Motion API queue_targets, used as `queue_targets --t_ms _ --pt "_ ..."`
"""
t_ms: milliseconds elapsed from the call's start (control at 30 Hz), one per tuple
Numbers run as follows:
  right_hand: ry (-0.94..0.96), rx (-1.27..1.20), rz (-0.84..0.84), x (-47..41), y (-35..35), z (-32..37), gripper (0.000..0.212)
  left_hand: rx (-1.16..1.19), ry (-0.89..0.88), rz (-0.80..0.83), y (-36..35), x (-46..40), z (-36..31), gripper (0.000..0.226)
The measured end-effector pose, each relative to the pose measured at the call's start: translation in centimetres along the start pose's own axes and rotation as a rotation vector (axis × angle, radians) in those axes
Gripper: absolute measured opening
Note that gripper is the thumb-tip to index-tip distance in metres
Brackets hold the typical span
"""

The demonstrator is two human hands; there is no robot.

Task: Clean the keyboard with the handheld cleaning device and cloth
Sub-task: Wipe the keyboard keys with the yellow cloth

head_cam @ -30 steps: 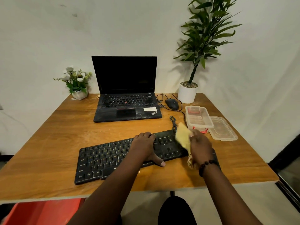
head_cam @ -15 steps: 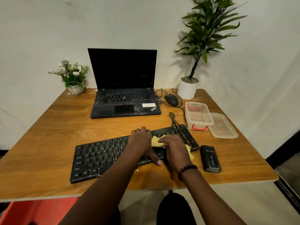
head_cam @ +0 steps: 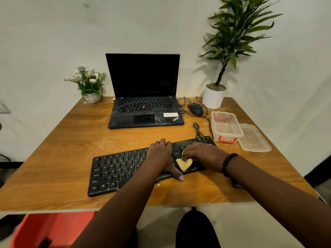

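The black keyboard (head_cam: 121, 169) lies slanted near the table's front edge. My left hand (head_cam: 160, 154) rests flat on its middle keys, with the thumb on the front rim. My right hand (head_cam: 204, 154) grips a small yellow cloth (head_cam: 184, 163) and presses it onto the keys right of my left hand. Only a corner of the cloth shows under the fingers. My right forearm hides most of the black handheld cleaning device (head_cam: 237, 185), and just a dark edge of it shows on the table.
An open black laptop (head_cam: 145, 111) stands behind the keyboard, with a wired mouse (head_cam: 195, 108) beside it. A clear plastic box (head_cam: 226, 126) and its lid (head_cam: 254, 138) lie at the right. A white plant pot (head_cam: 213, 97) and a flower pot (head_cam: 92, 97) stand at the back.
My right hand brought the cloth down from above the keyboard's right end onto the keys beside my left hand. My forearm now covers the cleaning device. My left hand stayed put.
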State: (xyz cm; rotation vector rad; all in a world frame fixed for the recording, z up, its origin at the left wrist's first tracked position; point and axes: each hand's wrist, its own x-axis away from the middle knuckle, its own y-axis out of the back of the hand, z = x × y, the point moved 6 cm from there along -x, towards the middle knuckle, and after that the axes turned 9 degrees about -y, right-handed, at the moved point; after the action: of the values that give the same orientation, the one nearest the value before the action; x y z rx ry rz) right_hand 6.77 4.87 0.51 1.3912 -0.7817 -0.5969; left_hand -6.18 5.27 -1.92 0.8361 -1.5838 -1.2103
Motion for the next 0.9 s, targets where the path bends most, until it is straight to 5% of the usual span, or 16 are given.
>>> queue_targets --t_ms 267,533,633,733,800,900 --pt "-0.389 0.057 -0.206 0.3 -0.9 0.6 0.052 -0.011 0.0 -0.028 0.7 -0.4 0.2 0.139" --pt "-0.79 0.156 -0.071 -0.1 -1.0 1.6 0.047 0.017 0.008 -0.025 -0.4 -0.2 0.2 0.141" --pt "-0.804 -0.003 -0.13 -0.4 -0.3 1.0 0.044 0.025 0.011 -0.038 -0.2 -0.2 0.6 0.141" --pt "-0.882 -0.482 -0.266 1.6 -0.3 -2.0 0.034 0.023 0.004 -0.031 -0.7 0.0 0.6 0.142" --pt "-1.016 -0.854 -0.421 4.0 -0.4 -4.7 0.026 0.023 -0.014 -0.028 -0.9 -0.1 0.3 0.142" --pt "-1.09 -0.935 -0.725 5.3 0.8 -7.2 0.025 0.035 -0.024 -0.047 -0.6 -0.3 0.3 0.141"
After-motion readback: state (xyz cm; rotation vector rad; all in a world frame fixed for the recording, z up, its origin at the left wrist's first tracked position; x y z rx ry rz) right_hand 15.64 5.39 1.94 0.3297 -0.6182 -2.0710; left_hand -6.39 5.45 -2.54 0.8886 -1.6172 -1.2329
